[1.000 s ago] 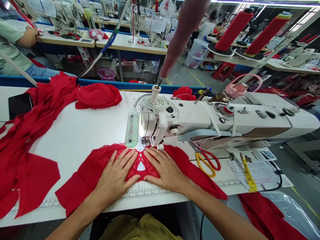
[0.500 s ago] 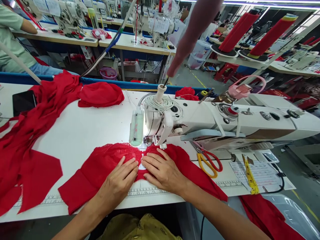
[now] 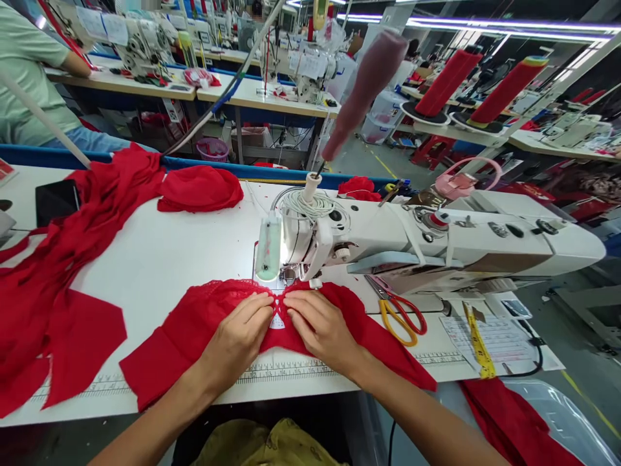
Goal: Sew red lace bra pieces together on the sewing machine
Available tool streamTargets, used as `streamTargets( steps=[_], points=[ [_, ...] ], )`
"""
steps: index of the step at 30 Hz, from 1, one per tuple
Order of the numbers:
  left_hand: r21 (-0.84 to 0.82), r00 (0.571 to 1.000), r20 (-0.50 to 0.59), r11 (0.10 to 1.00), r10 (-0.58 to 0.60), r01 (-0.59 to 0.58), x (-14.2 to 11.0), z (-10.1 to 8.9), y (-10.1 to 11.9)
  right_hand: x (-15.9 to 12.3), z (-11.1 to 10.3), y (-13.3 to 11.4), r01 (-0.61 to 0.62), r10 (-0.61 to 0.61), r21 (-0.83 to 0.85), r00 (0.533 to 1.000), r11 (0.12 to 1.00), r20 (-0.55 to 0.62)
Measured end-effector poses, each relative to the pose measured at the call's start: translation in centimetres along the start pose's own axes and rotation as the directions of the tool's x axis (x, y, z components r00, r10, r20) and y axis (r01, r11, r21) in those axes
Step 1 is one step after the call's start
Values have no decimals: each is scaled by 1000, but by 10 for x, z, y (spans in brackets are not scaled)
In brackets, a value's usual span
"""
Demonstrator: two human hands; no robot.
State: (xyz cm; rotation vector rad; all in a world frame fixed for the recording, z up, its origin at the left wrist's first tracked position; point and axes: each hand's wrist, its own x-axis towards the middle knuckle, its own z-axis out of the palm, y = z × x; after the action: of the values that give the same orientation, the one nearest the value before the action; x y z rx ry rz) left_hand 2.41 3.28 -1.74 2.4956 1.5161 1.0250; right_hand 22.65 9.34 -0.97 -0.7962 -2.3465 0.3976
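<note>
A red lace garment piece (image 3: pixel 204 317) lies spread on the white sewing table (image 3: pixel 174 252), its upper edge at the presser foot of a white sewing machine (image 3: pixel 436 239). My left hand (image 3: pixel 240 336) rests palm down on the lace, fingers stretched toward the needle. My right hand (image 3: pixel 323 327) presses flat on the fabric beside it, fingertips close to the left hand's, just in front of the foot. A small gap in the lace shows between the two hands.
Loose red fabric pieces (image 3: pixel 63 285) cover the table's left side, with a folded red bundle (image 3: pixel 198 189) behind. Yellow-and-red scissors (image 3: pixel 400 310) and a yellow tape measure (image 3: pixel 478 343) lie right of my hands. A dark phone (image 3: pixel 55 200) sits far left. A person in green (image 3: pixel 24 84) works behind.
Both hands have slid forward toward the needle and drawn closer together, bunching the lace under the presser foot. The view has shifted slightly.
</note>
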Motion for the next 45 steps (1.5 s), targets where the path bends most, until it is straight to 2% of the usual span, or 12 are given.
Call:
streamTargets(
  steps=[6,10,17,24,39,45],
  points=[
    [57,993,117,998,-14,7,-12,17,-11,-1,13,9,-12,22,-144,997,989,68],
    [83,995,102,997,-11,3,-19,21,-14,-6,13,11,-26,40,-172,996,985,80],
    [107,994,102,993,36,-47,-16,19,-15,-6,12,10,-45,70,-188,989,981,129],
    [95,995,97,995,3,-13,-18,22,-15,-5,10,9,-42,71,-198,988,979,139],
    [153,995,93,987,45,-59,-14,20,-15,-5,12,10,-64,86,-174,989,983,118],
    [178,989,138,981,59,-83,-16,21,-17,-6,13,11,-69,89,-178,991,982,105]
  ],
)
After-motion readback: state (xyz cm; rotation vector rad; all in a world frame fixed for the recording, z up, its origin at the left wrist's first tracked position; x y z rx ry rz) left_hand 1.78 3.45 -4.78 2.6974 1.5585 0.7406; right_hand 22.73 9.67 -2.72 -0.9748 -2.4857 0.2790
